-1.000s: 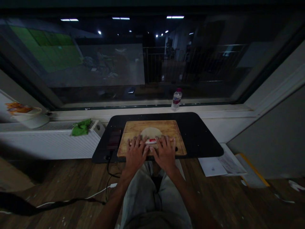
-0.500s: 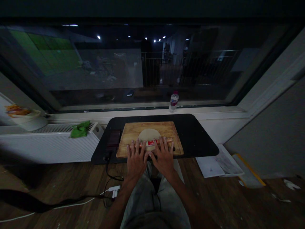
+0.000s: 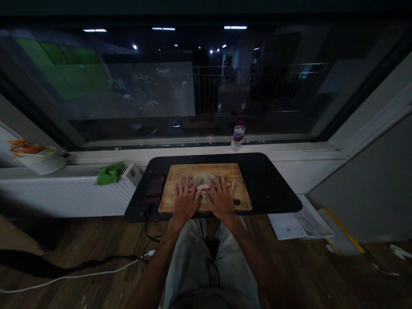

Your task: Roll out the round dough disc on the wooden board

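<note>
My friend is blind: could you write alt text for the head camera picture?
Two hands, left hand and right hand, press flat on a rolling pin over pale dough on a wooden board, on a black table by a dark window.

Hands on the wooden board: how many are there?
2. The left hand and the right hand lie flat side by side on the rolling pin over the dough, on the cutting board. No other person's hands are in view.
</note>
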Motion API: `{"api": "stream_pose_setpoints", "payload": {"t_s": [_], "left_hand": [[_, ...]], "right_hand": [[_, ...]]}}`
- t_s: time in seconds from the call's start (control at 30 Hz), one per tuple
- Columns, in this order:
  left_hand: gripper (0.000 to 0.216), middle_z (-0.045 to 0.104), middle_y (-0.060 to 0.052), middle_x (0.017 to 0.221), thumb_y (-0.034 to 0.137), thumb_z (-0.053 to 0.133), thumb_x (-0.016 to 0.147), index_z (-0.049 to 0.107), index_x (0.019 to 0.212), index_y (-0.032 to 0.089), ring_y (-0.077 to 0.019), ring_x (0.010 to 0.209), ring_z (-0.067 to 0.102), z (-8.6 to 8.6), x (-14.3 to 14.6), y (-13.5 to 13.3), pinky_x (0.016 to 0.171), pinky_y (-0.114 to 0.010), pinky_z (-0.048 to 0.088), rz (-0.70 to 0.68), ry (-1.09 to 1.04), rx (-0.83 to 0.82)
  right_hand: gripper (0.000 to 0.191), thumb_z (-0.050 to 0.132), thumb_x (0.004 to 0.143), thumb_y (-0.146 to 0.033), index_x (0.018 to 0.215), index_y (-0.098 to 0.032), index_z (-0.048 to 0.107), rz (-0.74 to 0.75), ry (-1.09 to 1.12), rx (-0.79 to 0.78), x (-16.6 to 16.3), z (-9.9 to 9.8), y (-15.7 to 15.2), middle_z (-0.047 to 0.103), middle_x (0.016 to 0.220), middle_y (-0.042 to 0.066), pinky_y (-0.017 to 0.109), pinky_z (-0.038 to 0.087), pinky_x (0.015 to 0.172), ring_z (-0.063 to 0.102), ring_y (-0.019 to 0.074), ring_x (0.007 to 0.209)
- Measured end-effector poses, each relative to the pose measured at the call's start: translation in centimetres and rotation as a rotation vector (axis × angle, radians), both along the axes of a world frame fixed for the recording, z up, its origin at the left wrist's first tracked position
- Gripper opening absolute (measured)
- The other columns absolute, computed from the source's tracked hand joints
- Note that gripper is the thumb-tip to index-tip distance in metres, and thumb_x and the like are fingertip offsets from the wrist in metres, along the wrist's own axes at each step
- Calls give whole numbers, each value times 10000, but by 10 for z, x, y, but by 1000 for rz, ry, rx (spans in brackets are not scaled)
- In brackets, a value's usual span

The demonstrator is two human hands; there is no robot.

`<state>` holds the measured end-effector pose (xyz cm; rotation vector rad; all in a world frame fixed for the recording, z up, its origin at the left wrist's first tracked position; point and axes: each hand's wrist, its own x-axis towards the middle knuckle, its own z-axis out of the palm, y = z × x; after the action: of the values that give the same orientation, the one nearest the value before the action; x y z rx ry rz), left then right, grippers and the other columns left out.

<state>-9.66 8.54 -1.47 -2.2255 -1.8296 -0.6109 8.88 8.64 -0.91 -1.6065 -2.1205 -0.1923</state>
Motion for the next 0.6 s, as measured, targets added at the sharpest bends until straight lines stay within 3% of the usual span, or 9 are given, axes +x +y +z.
{"api": "stream_pose_setpoints", "payload": {"t_s": [0.3, 0.6], "left_hand": [[570, 535, -138, 1747, 431, 438, 1161, 549, 1700, 283, -425, 1687, 367, 7, -2, 31, 1348, -675, 325, 0, 3, -31], [594, 523, -142, 1754, 460, 396, 1176, 495, 1730, 273, -410, 1678, 379, 17, -4, 54, 1344, -663, 332, 1, 65, -100]], "right_hand": [[603, 461, 1173, -569, 1700, -283, 530, 11, 11, -95, -2, 11, 36, 483, 1773, 164, 824, 106, 1331, 379, 413, 1645], [636, 391, 1185, -603, 1729, -288, 491, 19, -7, -261, -2, 28, 57, 400, 1828, 140, 729, 90, 1369, 283, 394, 1701]]}}
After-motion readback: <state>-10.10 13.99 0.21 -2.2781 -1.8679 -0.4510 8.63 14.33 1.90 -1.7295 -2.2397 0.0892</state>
